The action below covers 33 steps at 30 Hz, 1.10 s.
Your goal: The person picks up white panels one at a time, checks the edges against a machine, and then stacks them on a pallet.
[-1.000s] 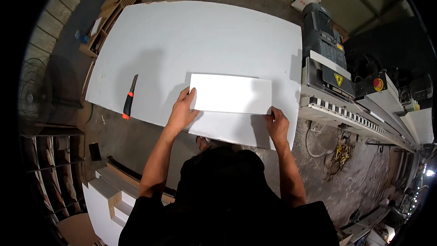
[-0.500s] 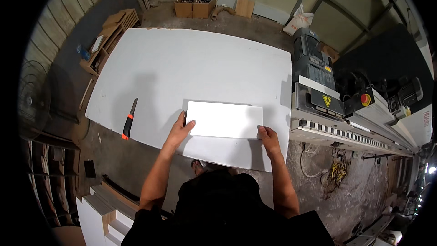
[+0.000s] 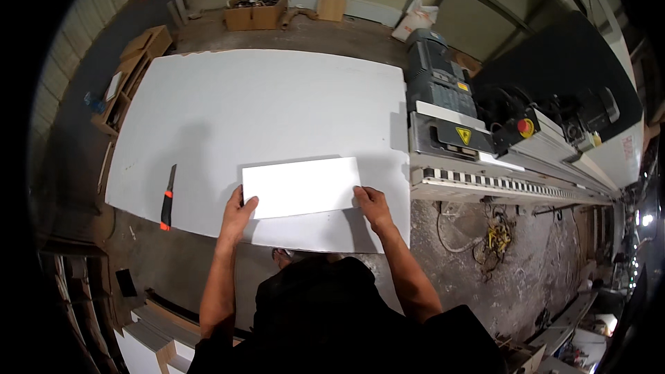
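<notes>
Between my hands is a white rectangular panel (image 3: 302, 187), held by its two short ends above the near part of a large white-topped table (image 3: 270, 97). My left hand (image 3: 238, 212) grips the panel's left end, thumb on the upper face. At the opposite end my right hand (image 3: 373, 206) does the same, its thumb by the corner. The fingers underneath are hidden. Off to the left, a utility knife (image 3: 167, 199) with a black and orange handle lies on the table, blade out and pointing away from me.
A machine with a grey motor (image 3: 432, 62), a red stop button (image 3: 526, 127) and a roller track (image 3: 499, 185) adjoins the table's right side. Cut panels (image 3: 149, 343) are stacked behind me at left. A cardboard box (image 3: 255, 17) stands beyond the table; yellow cord (image 3: 497, 239) lies on the floor.
The whole view has shifted, so the table and machine appear further left. The panel is still in both my hands and now tilts slightly, its right end farther from me.
</notes>
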### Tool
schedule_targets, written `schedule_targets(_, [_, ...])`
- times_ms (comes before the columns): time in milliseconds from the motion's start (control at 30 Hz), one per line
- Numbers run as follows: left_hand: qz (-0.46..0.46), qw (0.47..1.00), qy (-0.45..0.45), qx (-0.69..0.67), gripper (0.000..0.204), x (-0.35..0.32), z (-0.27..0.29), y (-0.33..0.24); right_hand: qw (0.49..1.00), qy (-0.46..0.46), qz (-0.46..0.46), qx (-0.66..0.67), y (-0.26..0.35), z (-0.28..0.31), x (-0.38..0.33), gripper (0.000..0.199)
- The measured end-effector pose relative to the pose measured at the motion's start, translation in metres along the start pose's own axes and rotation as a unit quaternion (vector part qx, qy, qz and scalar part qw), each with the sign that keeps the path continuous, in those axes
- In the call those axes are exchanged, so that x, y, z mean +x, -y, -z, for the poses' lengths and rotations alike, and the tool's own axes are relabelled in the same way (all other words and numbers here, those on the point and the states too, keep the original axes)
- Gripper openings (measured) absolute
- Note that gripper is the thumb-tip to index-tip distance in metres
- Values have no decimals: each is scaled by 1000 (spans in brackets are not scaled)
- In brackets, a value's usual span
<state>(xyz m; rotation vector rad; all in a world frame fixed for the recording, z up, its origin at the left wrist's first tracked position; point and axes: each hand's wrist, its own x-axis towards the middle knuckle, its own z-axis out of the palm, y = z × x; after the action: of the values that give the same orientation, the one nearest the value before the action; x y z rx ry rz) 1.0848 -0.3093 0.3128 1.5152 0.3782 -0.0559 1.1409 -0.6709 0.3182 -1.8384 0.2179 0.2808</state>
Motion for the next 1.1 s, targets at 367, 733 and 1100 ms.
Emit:
schedule_targets(367, [33, 999, -7, -29, 56, -4, -2, -5, 995, 50, -20, 82, 4, 9, 1, 45])
schedule_targets(733, [-41, 994, -95, 32, 64, -8, 2, -11, 846, -139, -100, 504, 8, 79, 106, 30])
schedule_targets(1100, [-138, 990, -25, 15, 38, -30, -61, -65, 777, -237, -114, 571, 3, 96, 141, 16])
